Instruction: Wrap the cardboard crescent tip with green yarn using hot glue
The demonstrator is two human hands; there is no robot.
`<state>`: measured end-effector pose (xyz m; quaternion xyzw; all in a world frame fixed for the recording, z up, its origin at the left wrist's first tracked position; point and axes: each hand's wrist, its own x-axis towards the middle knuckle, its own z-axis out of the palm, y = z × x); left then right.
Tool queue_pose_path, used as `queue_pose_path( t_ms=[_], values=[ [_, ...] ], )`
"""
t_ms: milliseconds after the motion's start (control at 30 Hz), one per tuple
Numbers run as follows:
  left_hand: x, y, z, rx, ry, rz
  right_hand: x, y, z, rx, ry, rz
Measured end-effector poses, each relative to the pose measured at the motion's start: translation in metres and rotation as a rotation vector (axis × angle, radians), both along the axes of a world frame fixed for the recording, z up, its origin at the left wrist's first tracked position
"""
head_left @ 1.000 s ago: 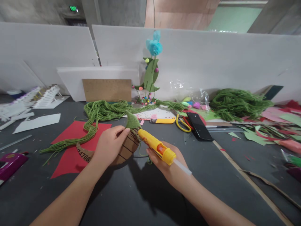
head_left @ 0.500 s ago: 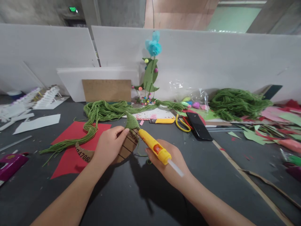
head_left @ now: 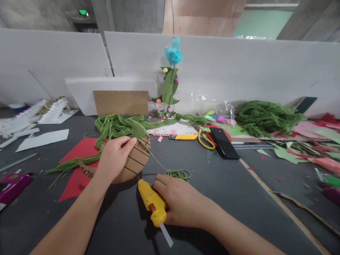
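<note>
Pinched in my left hand point(head_left: 114, 157) is a curved brown cardboard cutout point(head_left: 136, 161) with printed lettering, held up over the table. Green yarn point(head_left: 138, 130) wraps its upper tip, close to my thumb. From there a single strand runs down to a small loose coil of yarn point(head_left: 179, 174) on the table. My right hand point(head_left: 183, 200) is closed about the handle of a yellow hot glue gun point(head_left: 152, 202), low over the table. The gun's nozzle points away from me, near the cutout's lower edge, and a clear glue stick point(head_left: 166, 234) sticks out behind. The fingers round the handle are partly hidden.
Red paper point(head_left: 77, 184) and a long green yarn bundle point(head_left: 114, 125) lie at left. Beyond are a yellow utility knife point(head_left: 186, 136), yellow scissors point(head_left: 206, 140) and a black phone point(head_left: 224, 143). A decorated plant model with a blue flower point(head_left: 174, 55) stands at the back.
My right hand has lowered the glue gun from the yarn-wrapped tip toward the table, moving nearer to me. My left hand and the cutout have shifted slightly left. The yarn coil is now exposed.
</note>
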<state>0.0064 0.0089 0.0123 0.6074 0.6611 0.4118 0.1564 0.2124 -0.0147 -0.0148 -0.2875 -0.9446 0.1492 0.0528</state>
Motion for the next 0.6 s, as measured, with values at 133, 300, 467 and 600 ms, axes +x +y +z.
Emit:
queue_pose_path(
  t_ms=[133, 300, 467, 600],
  values=[
    [0.004, -0.003, 0.001, -0.035, -0.039, -0.090, -0.002, 0.001, 0.003, 0.005, -0.028, 0.026],
    [0.003, -0.005, 0.005, -0.020, 0.025, -0.032, 0.005, 0.004, 0.016, -0.084, 0.085, 0.166],
    [0.002, -0.003, 0.009, -0.004, 0.106, 0.038, 0.013, 0.005, 0.024, -0.137, 0.504, -0.055],
    [0.008, -0.005, 0.008, -0.050, 0.098, -0.024, 0.013, 0.009, 0.020, -0.124, 0.681, -0.394]
  ],
)
